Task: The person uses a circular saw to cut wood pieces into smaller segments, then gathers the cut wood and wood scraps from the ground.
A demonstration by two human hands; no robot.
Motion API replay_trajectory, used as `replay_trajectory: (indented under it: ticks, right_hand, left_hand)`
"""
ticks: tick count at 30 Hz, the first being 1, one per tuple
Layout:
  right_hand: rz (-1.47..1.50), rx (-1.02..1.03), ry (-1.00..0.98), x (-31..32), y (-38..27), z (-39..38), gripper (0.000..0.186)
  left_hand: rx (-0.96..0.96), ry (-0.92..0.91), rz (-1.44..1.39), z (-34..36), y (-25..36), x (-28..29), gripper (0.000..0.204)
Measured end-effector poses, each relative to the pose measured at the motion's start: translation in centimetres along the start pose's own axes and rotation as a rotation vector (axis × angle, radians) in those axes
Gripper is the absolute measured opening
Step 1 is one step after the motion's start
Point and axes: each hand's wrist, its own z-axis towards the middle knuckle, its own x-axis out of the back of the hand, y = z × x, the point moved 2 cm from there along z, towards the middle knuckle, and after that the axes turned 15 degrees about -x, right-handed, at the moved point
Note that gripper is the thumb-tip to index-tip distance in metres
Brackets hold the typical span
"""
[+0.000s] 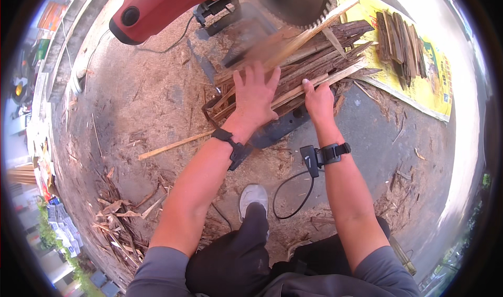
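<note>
Red saw (167,9) at the far side, beside rough wood strips (301,71).
Left hand (254,95) lies spread on the strips, gripping nothing; right hand (319,102) curls around their near edge; shorter pieces (401,42) lie far right on a yellow sheet (427,99).

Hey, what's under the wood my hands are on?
A dark plate shows beneath the near edge of the wood. What lies farther under is covered by the wood and your left hand, so I can't tell.
</note>
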Motion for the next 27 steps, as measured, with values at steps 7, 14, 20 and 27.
replay_trajectory:
  ticks: [7, 14, 20, 27]
  right_hand:
    - [0.129, 0.037, 0.001, -0.7, 0.0, 0.3, 0.052]
    - [0.262, 0.098, 0.006, -2.2, -0.5, -0.6, 0.047]
    - [0.213, 0.056, 0.003, -2.4, -1.5, 0.4, 0.051]
    - [0.102, 0.080, -0.128, -0.3, -1.2, -0.2, 0.055]
  left_hand:
    - [0.053, 0.004, -0.018, -0.1, 1.1, 0.3, 0.118]
    - [0.001, 0.188, 0.045, 0.3, -0.1, -2.4, 0.117]
    - [0.029, 0.232, 0.090, 1.4, -1.0, -3.0, 0.111]
    - [0.050, 0.285, 0.042, 1.5, -0.9, -3.4, 0.108]
